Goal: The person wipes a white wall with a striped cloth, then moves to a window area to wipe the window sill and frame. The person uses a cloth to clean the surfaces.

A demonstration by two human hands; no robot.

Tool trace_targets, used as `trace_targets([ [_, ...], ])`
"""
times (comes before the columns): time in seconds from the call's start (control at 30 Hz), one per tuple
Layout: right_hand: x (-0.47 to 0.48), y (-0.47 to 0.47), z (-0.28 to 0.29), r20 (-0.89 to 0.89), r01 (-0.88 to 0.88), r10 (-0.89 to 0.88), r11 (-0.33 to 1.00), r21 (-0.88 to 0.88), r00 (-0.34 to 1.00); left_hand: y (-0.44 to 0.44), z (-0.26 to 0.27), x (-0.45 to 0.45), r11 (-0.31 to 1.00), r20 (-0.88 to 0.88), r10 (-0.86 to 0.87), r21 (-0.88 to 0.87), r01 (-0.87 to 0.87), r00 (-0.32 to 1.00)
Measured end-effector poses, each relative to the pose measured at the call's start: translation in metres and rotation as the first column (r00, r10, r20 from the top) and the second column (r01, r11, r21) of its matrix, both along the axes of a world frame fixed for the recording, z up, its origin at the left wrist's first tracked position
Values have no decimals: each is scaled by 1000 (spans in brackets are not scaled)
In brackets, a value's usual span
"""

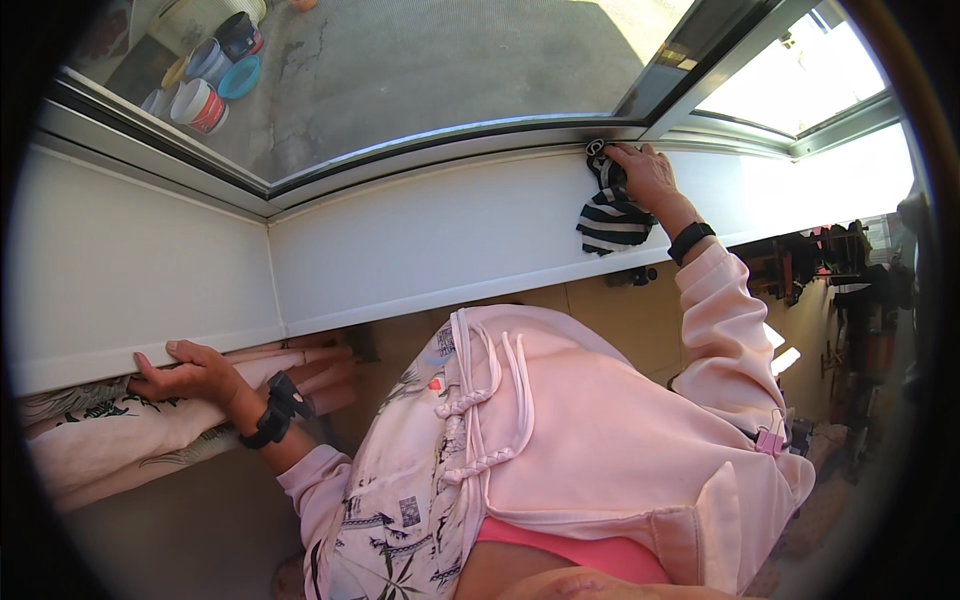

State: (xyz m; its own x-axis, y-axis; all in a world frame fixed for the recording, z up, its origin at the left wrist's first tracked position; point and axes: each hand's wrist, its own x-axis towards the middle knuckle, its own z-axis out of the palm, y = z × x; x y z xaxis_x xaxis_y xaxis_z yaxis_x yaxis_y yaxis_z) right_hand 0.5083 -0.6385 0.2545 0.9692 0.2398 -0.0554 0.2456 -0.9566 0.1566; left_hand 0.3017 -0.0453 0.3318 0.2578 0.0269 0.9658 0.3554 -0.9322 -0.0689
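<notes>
My right hand [646,174] reaches far out over a white windowsill [450,225] and presses a black-and-white striped cloth [615,221] against the base of the window frame. Its fingers hold the bunched upper part of the cloth, while the loose part spreads over the sill. A small pale loop [595,148] shows at the cloth's top end. On the left, my left hand [191,373] touches the front edge of the sill with thumb and a fingertip. Its other fingers are curled below, so a firm grip cannot be made out.
Glass panes in a metal window frame [465,146] rise behind the sill. Beyond the glass, several buckets [202,105] and a blue basin [240,77] stand on concrete. Printed pale fabric [127,435] hangs under the left sill. Dark items [802,262] crowd the right side.
</notes>
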Motion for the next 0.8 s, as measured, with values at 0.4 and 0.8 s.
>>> trace_targets([
  [0.4,-54,165,-15,-37,-560,583,795,234,812,2,5,1,998,14,-15,64,14,1000],
  [0.8,-47,-33,-10,-142,216,-190,956,198,972,-1,11,2,996,25,18,83,-20,1000],
])
